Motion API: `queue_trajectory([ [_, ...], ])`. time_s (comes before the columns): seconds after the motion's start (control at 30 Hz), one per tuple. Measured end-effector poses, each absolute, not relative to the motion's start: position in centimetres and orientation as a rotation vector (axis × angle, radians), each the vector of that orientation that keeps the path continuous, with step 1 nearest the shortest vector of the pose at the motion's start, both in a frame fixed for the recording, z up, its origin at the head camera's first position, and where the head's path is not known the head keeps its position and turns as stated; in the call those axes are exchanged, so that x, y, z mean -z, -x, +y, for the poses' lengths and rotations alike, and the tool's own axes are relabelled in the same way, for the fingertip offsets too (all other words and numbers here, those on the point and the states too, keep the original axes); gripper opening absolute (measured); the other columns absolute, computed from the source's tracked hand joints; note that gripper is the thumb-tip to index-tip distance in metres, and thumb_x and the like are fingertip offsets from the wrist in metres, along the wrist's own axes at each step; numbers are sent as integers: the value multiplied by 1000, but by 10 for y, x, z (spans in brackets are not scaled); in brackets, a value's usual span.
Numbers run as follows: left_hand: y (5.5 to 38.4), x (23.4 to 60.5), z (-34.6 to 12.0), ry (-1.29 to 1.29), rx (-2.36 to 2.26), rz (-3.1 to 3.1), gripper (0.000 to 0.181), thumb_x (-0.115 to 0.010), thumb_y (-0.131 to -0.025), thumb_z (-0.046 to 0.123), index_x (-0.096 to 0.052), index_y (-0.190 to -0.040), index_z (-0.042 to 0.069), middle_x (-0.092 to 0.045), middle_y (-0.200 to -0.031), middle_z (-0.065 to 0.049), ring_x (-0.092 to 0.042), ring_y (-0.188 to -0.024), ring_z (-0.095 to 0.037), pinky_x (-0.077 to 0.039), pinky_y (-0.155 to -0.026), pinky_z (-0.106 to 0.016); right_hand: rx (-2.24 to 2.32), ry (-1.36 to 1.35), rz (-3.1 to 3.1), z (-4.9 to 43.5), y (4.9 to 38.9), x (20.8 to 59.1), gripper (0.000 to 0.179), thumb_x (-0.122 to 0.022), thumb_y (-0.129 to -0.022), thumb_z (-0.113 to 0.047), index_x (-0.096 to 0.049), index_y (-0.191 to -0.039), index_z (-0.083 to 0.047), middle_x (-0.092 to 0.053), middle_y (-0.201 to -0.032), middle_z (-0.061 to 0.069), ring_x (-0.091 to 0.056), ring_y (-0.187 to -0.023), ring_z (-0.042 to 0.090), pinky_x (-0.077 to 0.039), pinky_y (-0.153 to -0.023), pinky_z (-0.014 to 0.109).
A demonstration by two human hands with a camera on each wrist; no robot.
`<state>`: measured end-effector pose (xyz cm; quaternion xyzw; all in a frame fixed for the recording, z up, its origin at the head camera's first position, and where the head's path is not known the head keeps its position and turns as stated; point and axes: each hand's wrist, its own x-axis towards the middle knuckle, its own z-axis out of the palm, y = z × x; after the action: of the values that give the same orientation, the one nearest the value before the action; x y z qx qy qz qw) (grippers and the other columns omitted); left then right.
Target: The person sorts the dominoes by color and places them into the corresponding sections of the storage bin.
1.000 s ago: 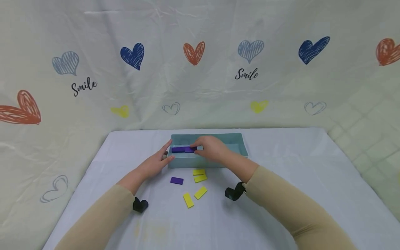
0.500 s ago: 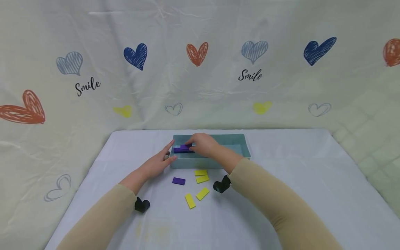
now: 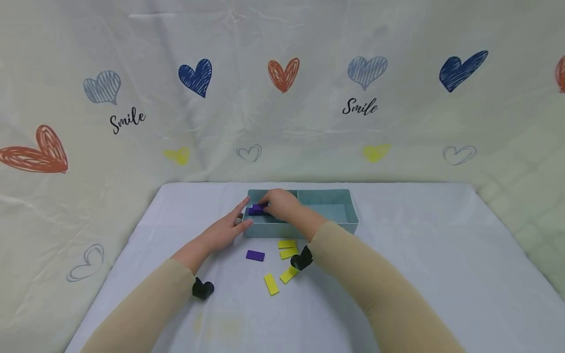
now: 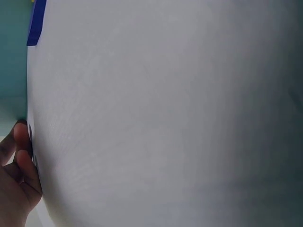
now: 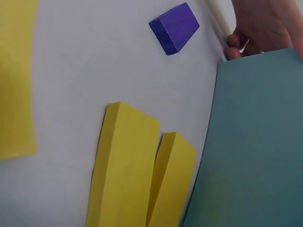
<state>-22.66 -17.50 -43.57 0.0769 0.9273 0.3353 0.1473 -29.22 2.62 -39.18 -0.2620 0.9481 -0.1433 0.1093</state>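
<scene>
One half-hidden purple block (image 3: pixel 258 207) sits pinched in the right hand (image 3: pixel 283 204), left hand (image 3: pixel 222 230) outspread.

The left arm (image 3: pixel 137 304) reaches forward and inward in a tan sleeve (image 3: pixel 150 291) that ends short of the bare wrist (image 3: pixel 187 258). The left hand (image 3: pixel 222 232) is spread, its index finger (image 3: pixel 240 207) stretched straight ahead and its thumb (image 3: pixel 243 226) standing out to the person's right, a gap between them; in the left wrist view, other fingers look bent. The right arm (image 3: pixel 375 289), also sleeved, slants across the body toward the left. The right hand (image 3: pixel 283 204) sits near the left one, knuckles raised, fingers bent over, index finger (image 3: pixel 266 198) and thumb (image 3: pixel 267 209) brought close in a pinch
</scene>
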Motion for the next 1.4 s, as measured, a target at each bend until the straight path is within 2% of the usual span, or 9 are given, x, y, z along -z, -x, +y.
queue_trajectory([
  [0.27,228,437,-175,-216,-971,2670,70,-44,-99,62,1,-153,56,-42,-151,-15,-51,-129,-37,-35,-106,-62,442,730,2764,23,295,398,31,-64,-98,-19,-68,-129,-16,-66,-129,0,-55,-127,19,-41,-108,37],
  [0.77,226,437,-177,-259,-965,2666,72,-44,-100,60,1,-155,52,-43,-150,-17,-52,-126,-36,-38,-104,-61,406,753,2765,16,297,409,31,-63,-99,-22,-68,-130,-19,-66,-129,-4,-55,-126,17,-41,-108,35],
  [1.07,227,437,-177,-253,-973,2653,71,-44,-99,61,1,-154,54,-43,-150,-15,-53,-126,-36,-39,-103,-60,395,761,2773,14,296,409,33,-63,-99,-24,-67,-131,-21,-64,-131,-4,-54,-127,16,-40,-108,35],
  [1.27,225,434,-179,-250,-968,2644,72,-44,-99,60,1,-155,52,-42,-150,-16,-52,-127,-36,-38,-104,-60,421,745,2801,16,293,401,34,-65,-98,-27,-67,-131,-20,-64,-132,-2,-54,-128,18,-41,-108,37],
  [1.4,225,434,-180,-238,-967,2640,73,-44,-99,61,2,-155,52,-41,-151,-17,-50,-129,-37,-36,-106,-61,446,729,2833,19,291,394,34,-67,-97,-28,-67,-130,-21,-65,-129,-2,-58,-122,17,-45,-103,37],
])
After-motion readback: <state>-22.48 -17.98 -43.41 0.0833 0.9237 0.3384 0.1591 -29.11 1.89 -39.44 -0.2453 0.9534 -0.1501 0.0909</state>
